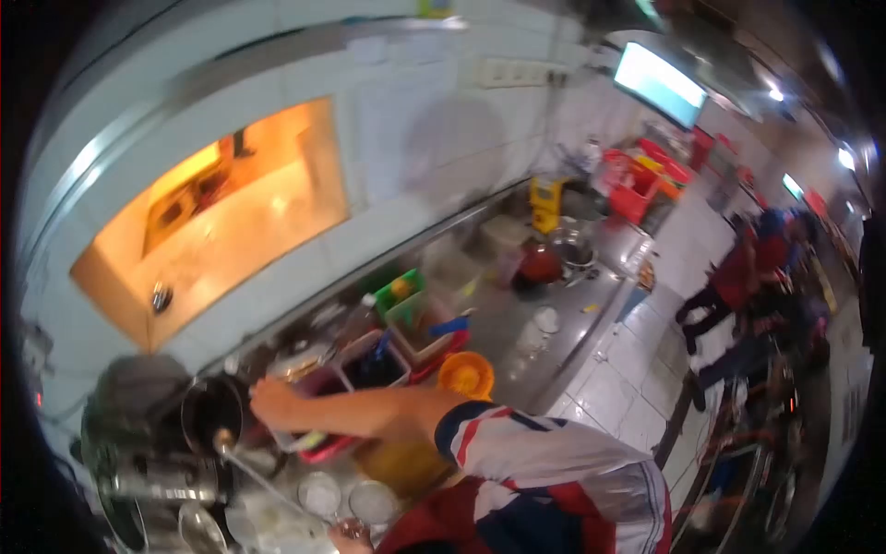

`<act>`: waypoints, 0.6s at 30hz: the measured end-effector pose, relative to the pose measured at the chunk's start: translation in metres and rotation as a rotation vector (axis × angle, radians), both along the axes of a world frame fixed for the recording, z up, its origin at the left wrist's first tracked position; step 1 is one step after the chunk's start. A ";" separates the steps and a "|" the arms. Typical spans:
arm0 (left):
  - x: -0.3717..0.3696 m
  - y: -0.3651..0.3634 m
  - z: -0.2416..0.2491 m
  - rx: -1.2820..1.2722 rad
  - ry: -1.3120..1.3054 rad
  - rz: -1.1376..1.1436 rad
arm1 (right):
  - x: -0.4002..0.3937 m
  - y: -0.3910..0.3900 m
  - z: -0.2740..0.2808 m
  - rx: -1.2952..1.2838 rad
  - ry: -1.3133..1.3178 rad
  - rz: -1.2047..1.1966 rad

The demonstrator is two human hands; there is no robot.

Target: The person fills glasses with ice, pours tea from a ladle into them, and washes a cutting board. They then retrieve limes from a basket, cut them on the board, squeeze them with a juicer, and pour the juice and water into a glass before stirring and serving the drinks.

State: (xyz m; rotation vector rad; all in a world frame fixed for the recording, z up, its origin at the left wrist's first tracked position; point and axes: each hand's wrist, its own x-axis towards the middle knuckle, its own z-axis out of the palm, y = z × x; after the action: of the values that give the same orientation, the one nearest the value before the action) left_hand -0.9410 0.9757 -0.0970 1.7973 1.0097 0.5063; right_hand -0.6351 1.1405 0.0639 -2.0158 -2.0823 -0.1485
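Note:
My left hand [349,537], at the bottom edge, is closed around the end of a long, thin handle. This ladle [268,482] runs up and left to a pale, rounded spot in front of a dark round vessel [210,414]. My right arm stretches across the counter in a striped sleeve. Fingers curled and blurred, my right hand [275,403] is beside the dark vessel, over the edge of a pink-rimmed container [323,451]; what it holds, if anything, is hidden. Two round white bowls [319,495] sit near my left hand.
An orange basket [466,376], a dark-filled tub [377,362] and a green container [399,289] stand along the counter. Farther on are a yellow device [545,205] and red baskets [637,189]. A serving opening [231,212] cuts the tiled wall. People [738,277] stand at the right.

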 end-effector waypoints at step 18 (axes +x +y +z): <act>-0.009 0.059 0.017 -0.182 0.020 0.032 | 0.016 0.038 0.004 -0.103 0.477 -0.017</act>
State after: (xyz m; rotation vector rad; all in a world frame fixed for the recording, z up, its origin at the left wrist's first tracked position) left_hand -0.9500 1.0345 -0.0797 1.6295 1.0653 0.4026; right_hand -0.6193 1.1787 0.0683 -1.8892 -1.7976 0.4063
